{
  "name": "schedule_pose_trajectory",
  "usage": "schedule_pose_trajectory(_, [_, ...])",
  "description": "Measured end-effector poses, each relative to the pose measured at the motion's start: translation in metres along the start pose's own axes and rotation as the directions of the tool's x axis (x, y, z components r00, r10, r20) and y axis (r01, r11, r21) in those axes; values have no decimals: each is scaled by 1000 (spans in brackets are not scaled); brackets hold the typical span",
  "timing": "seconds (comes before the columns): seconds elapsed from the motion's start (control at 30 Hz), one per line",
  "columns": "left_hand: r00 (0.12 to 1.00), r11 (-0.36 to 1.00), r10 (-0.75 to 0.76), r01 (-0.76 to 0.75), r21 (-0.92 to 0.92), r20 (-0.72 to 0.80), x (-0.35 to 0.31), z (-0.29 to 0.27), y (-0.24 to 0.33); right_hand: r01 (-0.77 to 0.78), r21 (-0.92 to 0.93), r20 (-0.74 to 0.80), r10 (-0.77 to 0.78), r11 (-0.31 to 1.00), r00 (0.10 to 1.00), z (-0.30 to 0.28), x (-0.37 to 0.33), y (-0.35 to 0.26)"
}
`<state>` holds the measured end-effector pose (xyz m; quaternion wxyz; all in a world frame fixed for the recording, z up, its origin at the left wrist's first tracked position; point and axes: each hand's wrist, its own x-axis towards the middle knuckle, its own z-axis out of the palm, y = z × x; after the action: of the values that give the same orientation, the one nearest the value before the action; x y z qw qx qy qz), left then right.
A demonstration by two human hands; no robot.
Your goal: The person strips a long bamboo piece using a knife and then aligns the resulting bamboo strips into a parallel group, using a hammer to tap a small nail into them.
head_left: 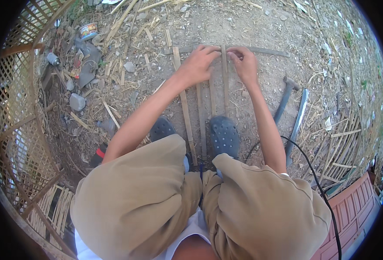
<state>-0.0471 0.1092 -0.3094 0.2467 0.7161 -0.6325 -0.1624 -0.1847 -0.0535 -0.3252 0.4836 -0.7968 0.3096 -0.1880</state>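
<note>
Both bare hands meet at one crossing on the littered dirt ground. The left hand (198, 66) lies palm down, bent fingers on the left side of the joint; the right hand (245, 65) curls thumb and forefinger just right of it. Whether either is pinching or merely resting cannot be told, as the fingers cover the contact.

Location of the work: a slim grey-brown crosswise strip (271, 51) lies beyond the feet, running left to right. A pale, straight lengthwise strip (225, 82) meets it between the hands. In my judgement, the fingers flank this joint to keep the two pieces aligned. Which piece lies on top there is unclear.

Left of it, three more narrow wood-like strips (185, 112) run toward the near side, spaced apart, apparently to keep them from overlapping. The left hand hides the far ends of some.

Dark perforated clogs (225, 136) flank part of the row; tan loose trousers (130, 195) block the view nearer in.

To the right, a grey-blue hammer (282, 102) and a long, flat bluish-grey bar (299, 121) lie side by side, presumably for easy reach. The forearm covers the hammer's near end; the bar's kind is uncertain.

Far left stands a brown lattice panel (16, 99), cut off by the lens rim.
</note>
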Motion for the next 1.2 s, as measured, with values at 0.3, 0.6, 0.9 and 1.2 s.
schedule_pose_trajectory(0.3, [849,928,-307,166,-334,-430,34,5,-13,65,-187,28,-61,980,998,8,22,18])
schedule_pose_trajectory(0.6, [841,923,-265,79,-377,-472,45,25,-27,75,-189,76,-62,979,995,5,31,-4])
schedule_pose_trajectory(0.9, [835,895,-303,83,-438,-460,40,29,-32,72,-15,-1,-72,997,997,14,33,3])
schedule_pose_trajectory(1.2, [812,912,-298,86,-402,-503,39,28,-30,101,-36,-35,-103,994,994,15,35,10])
